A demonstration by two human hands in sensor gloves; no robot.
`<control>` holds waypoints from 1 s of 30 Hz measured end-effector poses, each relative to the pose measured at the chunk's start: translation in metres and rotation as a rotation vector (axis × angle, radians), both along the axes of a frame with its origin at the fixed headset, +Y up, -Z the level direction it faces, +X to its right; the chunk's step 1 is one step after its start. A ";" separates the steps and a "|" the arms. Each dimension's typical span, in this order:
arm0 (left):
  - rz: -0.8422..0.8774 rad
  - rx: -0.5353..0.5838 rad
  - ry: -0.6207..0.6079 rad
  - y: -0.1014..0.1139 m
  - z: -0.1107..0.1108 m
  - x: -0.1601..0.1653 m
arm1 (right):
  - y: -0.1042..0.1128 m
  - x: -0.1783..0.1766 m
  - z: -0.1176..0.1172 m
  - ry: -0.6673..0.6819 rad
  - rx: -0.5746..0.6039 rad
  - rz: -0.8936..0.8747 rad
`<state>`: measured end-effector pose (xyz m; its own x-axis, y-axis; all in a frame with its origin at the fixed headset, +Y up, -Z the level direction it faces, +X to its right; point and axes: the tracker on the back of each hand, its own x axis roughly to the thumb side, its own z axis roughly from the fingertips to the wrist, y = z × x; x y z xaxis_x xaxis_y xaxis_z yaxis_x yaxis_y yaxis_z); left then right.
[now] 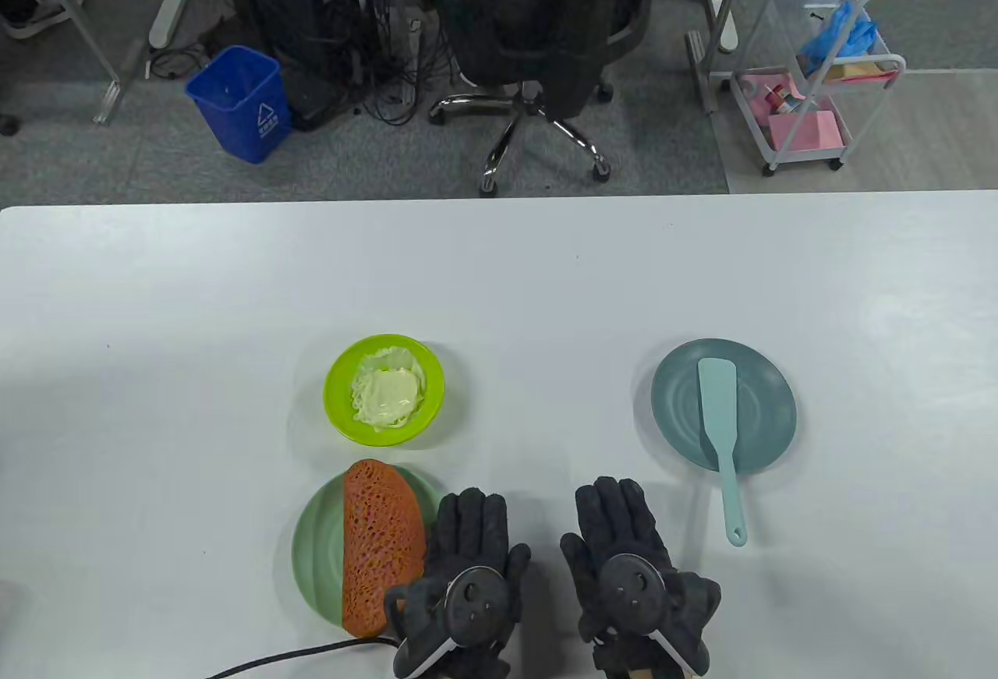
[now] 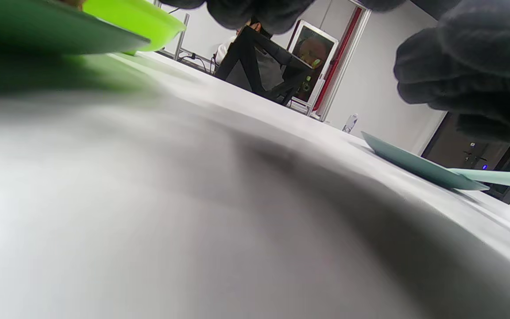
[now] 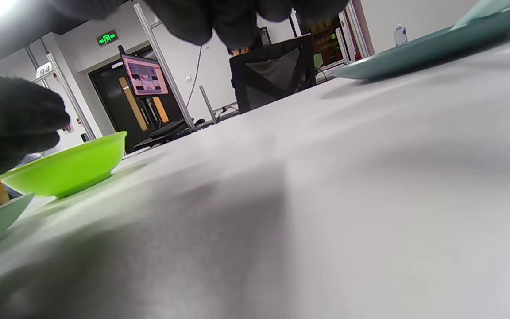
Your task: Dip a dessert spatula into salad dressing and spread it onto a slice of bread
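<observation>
Nothing has begun: both the left hand [image 1: 468,554] and right hand [image 1: 624,546] lie flat and empty on the white table [image 1: 499,281], so the right must reach for the spatula [image 1: 721,429] on the blue plate [image 1: 678,390], with dressing [image 1: 386,392] and bread [image 1: 380,546] left, an office chair [image 1: 538,32] beyond.

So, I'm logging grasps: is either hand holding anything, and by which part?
Nothing is held. The left hand and right hand lie flat on the table; the spatula sits untouched.
</observation>
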<state>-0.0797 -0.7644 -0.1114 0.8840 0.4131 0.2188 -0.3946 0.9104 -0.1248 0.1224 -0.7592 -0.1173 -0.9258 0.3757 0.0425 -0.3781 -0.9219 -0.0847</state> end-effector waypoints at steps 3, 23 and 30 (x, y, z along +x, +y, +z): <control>-0.004 -0.001 -0.002 0.000 0.000 0.000 | 0.000 0.000 0.000 -0.002 0.001 -0.002; -0.006 -0.001 0.001 0.000 0.000 0.001 | 0.000 0.001 0.000 -0.002 -0.007 -0.002; -0.001 0.006 -0.008 0.001 0.001 0.001 | 0.000 0.000 -0.002 0.000 -0.022 0.001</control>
<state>-0.0783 -0.7634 -0.1105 0.8825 0.4111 0.2284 -0.3929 0.9114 -0.1224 0.1228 -0.7596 -0.1191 -0.9262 0.3754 0.0339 -0.3769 -0.9240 -0.0642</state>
